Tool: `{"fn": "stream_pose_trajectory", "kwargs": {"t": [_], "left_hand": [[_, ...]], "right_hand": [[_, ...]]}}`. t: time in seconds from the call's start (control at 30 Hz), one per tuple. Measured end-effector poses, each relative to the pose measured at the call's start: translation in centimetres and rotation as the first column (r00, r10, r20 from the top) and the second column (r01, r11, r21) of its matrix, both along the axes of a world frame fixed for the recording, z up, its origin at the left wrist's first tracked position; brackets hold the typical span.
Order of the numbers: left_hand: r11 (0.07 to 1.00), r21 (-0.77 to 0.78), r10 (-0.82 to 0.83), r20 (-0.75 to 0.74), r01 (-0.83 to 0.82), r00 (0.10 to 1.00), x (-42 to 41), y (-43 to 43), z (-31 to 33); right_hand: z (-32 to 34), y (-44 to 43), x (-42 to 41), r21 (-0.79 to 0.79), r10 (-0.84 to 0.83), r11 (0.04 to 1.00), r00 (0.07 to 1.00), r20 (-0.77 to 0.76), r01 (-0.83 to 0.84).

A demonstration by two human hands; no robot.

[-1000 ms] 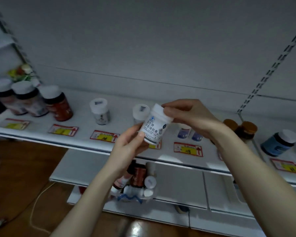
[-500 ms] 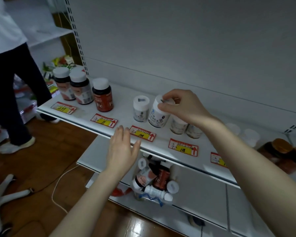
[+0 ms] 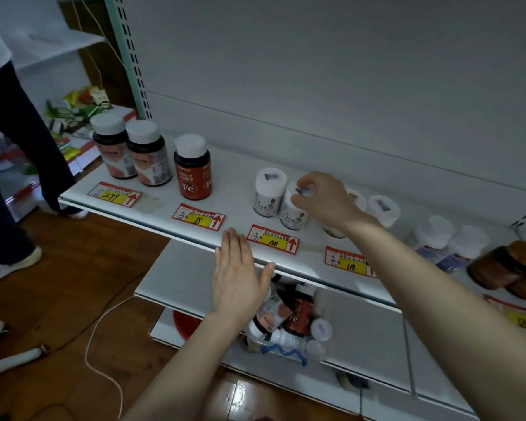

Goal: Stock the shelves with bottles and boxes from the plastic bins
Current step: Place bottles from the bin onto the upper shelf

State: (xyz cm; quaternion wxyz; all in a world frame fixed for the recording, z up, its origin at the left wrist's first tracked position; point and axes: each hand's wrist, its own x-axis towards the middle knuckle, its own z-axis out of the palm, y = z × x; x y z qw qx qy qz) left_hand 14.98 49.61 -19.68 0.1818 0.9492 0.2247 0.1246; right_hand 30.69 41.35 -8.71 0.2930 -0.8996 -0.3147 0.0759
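My right hand (image 3: pixel 324 202) grips the cap of a small white bottle (image 3: pixel 292 212) that stands on the white shelf (image 3: pixel 234 205), right beside a matching white bottle (image 3: pixel 268 192). My left hand (image 3: pixel 236 275) hovers flat, fingers straight, over the shelf's front edge and holds nothing. Below it a clear plastic bin (image 3: pixel 286 329) sits on a lower shelf, holding several bottles lying loose.
Two dark bottles with white caps (image 3: pixel 131 153) and a red "Fe" bottle (image 3: pixel 192 168) stand at the shelf's left. More white bottles (image 3: pixel 383 208) and brown jars (image 3: pixel 510 268) stand to the right. Price tags line the front edge. A person's legs (image 3: pixel 16 165) stand at left; a cord crosses the wood floor.
A second ago both hands held the white bottle in the air. My right hand has set it on the shelf beside its twin; my left hand let go and dropped to the shelf edge.
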Motion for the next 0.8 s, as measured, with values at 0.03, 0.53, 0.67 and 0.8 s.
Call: {"fn": "stream_pose_trajectory", "kwargs": {"t": [0.03, 0.53, 0.67, 0.8], "left_hand": [[1.0, 0.001, 0.0, -0.006, 0.0, 1.0, 0.0, 0.0, -0.1], [0.993, 0.094, -0.068, 0.036, 0.064, 0.997, -0.6, 0.1, 0.8], [0.94, 0.252, -0.278, 0.174, 0.23, 0.945, -0.2, -1.2, 2.8], [0.882, 0.302, -0.441, 0.259, 0.362, 0.859, 1.0, -4.5, 5.1]], "right_hand": [[0.0, 0.1, 0.0, 0.002, -0.007, 1.0, 1.0, -0.007, 0.007], [0.7, -0.3, -0.5, 0.074, -0.056, 0.996, 0.992, 0.115, 0.048], [1.7, -1.9, -0.1, 0.123, -0.083, 0.991, 0.952, 0.294, 0.048], [2.3, -5.8, 0.6, 0.102, -0.144, 0.988, 0.932, 0.332, 0.116]]}}
